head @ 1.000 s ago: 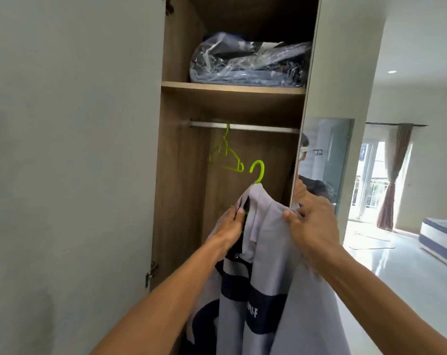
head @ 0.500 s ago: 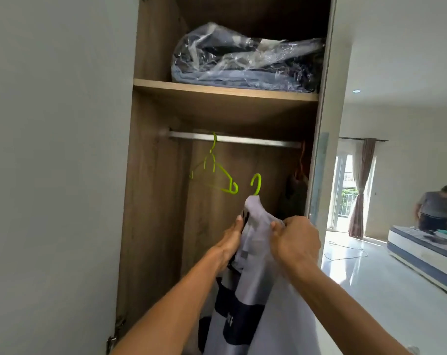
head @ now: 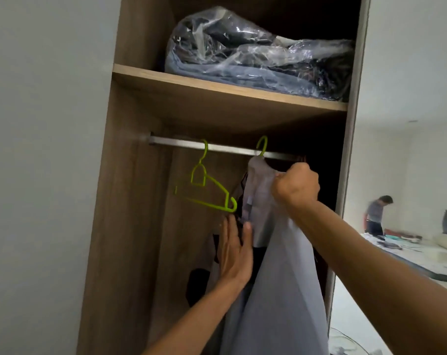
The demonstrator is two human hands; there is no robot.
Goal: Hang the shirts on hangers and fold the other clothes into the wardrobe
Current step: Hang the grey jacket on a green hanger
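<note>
Hanging a grey shirt (head: pixel 278 278) is the step right now; the shirt is on a green hanger (head: pixel 262 147), and its hook sits at the rail (head: pixel 225 147) near the right end, so I think it is on or almost on; the right hand (head: pixel 295 187) is closed tight on the cloth at the shirt's top; the left hand (head: pixel 236 248) is flat with straight fingers, touches the shirt's left side and holds nothing; an empty green hanger (head: pixel 204 187) hangs near the rail's left end, so more shirts may come; I see no loose folded clothes inside, so the folding seems left to do; the wardrobe (head: pixel 130 201) has a shelf (head: pixel 217 85) up top; a clear plastic bag (head: pixel 255 55) of dark clothes lies on it, reaching to the right edge; something dark hangs behind the shirt, too dim to name.
</note>
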